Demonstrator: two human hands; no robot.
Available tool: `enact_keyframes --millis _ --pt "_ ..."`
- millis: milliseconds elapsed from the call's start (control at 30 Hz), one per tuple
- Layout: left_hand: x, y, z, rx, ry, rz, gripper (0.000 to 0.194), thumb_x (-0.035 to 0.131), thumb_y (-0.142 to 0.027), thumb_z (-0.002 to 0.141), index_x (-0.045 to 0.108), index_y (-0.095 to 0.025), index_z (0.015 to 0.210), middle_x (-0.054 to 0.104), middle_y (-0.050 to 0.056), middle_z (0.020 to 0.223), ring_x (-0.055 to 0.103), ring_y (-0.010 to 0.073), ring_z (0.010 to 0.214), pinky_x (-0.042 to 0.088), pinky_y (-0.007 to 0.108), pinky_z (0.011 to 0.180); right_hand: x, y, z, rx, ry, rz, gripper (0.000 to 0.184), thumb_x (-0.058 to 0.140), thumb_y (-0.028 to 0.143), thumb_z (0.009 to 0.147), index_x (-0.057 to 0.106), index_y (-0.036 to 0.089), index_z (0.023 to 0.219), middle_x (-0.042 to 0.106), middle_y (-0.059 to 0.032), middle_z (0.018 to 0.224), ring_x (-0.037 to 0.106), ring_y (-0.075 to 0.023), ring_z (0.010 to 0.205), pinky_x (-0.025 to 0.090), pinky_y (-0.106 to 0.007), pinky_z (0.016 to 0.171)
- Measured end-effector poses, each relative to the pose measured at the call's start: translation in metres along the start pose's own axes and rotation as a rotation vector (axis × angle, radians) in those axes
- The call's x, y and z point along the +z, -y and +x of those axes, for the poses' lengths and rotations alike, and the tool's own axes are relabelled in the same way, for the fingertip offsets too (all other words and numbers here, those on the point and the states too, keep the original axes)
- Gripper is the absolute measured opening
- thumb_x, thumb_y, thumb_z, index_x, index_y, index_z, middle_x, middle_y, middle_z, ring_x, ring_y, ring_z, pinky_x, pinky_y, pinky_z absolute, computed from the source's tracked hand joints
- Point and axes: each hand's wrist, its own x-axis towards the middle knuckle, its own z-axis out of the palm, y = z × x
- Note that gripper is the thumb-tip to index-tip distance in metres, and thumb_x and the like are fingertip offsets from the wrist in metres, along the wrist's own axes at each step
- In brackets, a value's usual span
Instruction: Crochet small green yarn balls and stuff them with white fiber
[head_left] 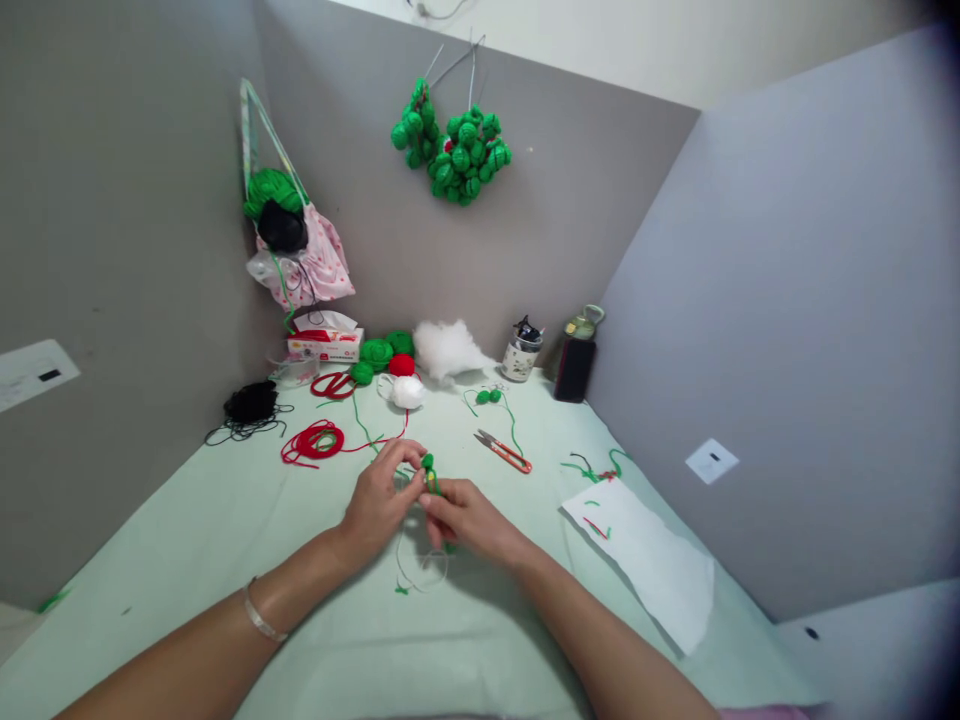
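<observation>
A: While the L hand [382, 490] and R hand [466, 515] meet near-left of the snips [504, 451], what's b/w them?
B: A small green piece [428, 462], looks like yarn work, so also near-left of the snips. L thumb + index are clamped on its top; R thumb + fingers look closed on its lower end, tho the undersides are hidden.
A: Step in hand, approx?
B: Prob. shaping or stitching that pc; can't tell what they work it with.
A: And the next move calls for?
B: IMO a steady L pinch, w/ R fingertips guiding the strand in small, even pulls.
A: Anything similar nearby?
B: Yep, two green balls [488, 396] just beyond the snips. Red yarn coil [302, 441] sits well left of the snips.
</observation>
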Motion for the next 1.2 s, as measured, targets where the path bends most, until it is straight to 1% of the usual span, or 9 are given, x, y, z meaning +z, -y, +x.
enact_keyframes --millis 133,267,367,500,633,867,1033,1133,1200 --pt "-0.002 0.003 0.007 -0.055 0.043 -0.026 0.015 0.066 -0.023 0.08 0.051 -0.023 0.075 0.069 0.004 0.094 0.065 0.0203 0.086 0.05 0.034 0.084 -0.002 0.0 0.0 -0.024 -0.071 -0.053 0.041 0.05 0.048 0.098 0.071 0.017 0.084 0.043 0.007 0.048 0.033 -0.009 0.046 0.03 -0.023 0.049" --pt "0.002 0.002 0.009 -0.096 0.138 -0.074 0.017 0.069 -0.031 0.079 0.057 -0.022 0.086 0.065 0.0 0.083 0.063 0.0171 0.071 0.051 0.03 0.071 -0.008 0.0 -0.001 -0.041 -0.063 -0.135 0.044 0.042 0.045 0.101 0.072 0.016 0.09 0.048 0.0057 0.048 0.036 -0.0099 0.044 0.033 -0.022 0.048" --pt "-0.001 0.0 0.011 -0.099 0.186 -0.071 0.02 0.07 -0.031 0.077 0.061 -0.021 0.091 0.064 0.0 0.081 0.063 0.0173 0.074 0.05 0.029 0.072 -0.019 0.005 -0.002 -0.047 -0.037 -0.266 0.037 0.048 0.041 0.098 0.073 0.016 0.088 0.059 0.0024 0.054 0.047 -0.0114 0.047 0.039 -0.023 0.049" --pt "-0.015 -0.01 0.021 -0.088 0.349 -0.001 0.012 0.064 -0.02 0.073 0.068 -0.02 0.085 0.069 0.002 0.081 0.064 0.0196 0.076 0.049 0.029 0.072 -0.054 0.021 0.007 -0.081 -0.067 -0.513 0.013 0.068 0.029 0.086 0.077 0.022 0.092 0.074 -0.0014 0.079 0.064 -0.0163 0.069 0.047 -0.026 0.065" --pt "-0.027 -0.018 0.035 -0.033 0.545 0.089 0.03 0.06 -0.01 0.066 0.077 -0.024 0.086 0.074 0.004 0.089 0.066 0.0236 0.086 0.05 0.031 0.078 -0.098 0.038 0.041 -0.09 -0.191 -0.728 0.016 0.075 0.026 0.084 0.077 0.023 0.1 0.076 -0.006 0.094 0.069 -0.0214 0.085 0.051 -0.032 0.078" --pt "-0.015 -0.005 0.066 0.046 0.579 0.215 0.018 0.064 -0.013 0.072 0.076 -0.023 0.078 0.069 0.002 0.076 0.059 0.0184 0.064 0.046 0.027 0.061 -0.13 0.048 0.142 -0.114 -0.327 -0.984 0.035 0.064 0.037 0.099 0.062 0.018 0.127 0.065 -0.0102 0.129 0.067 -0.0238 0.11 0.059 -0.046 0.093" --pt "-0.022 -0.004 0.123 0.065 0.772 0.25 0.028 0.076 -0.015 0.071 0.081 -0.027 0.096 0.08 0.005 0.095 0.074 0.023 0.082 0.056 0.028 0.071 -0.129 0.05 0.218 -0.227 -0.479 -1.081 0.037 0.064 0.037 0.098 0.061 0.019 0.131 0.063 -0.0108 0.135 0.065 -0.0258 0.115 0.058 -0.049 0.097" --pt "-0.033 -0.002 0.183 0.04 0.762 0.336 0.021 0.075 -0.024 0.085 0.077 -0.022 0.106 0.078 0.006 0.102 0.073 0.0228 0.092 0.059 0.033 0.082 -0.13 0.045 0.254 -0.283 -0.518 -1.116 0.041 0.065 0.033 0.097 0.058 0.019 0.135 0.06 -0.0126 0.14 0.06 -0.0284 0.126 0.051 -0.051 0.105" --pt "-0.039 0.005 0.227 0.016 0.702 0.412 0.03 0.067 -0.033 0.097 0.067 -0.016 0.121 0.07 0.01 0.12 0.07 0.0233 0.102 0.06 0.044 0.088 -0.134 0.038 0.272 -0.292 -0.523 -1.139 0.05 0.069 0.028 0.094 0.054 0.018 0.14 0.056 -0.0164 0.146 0.05 -0.031 0.137 0.041 -0.053 0.114"
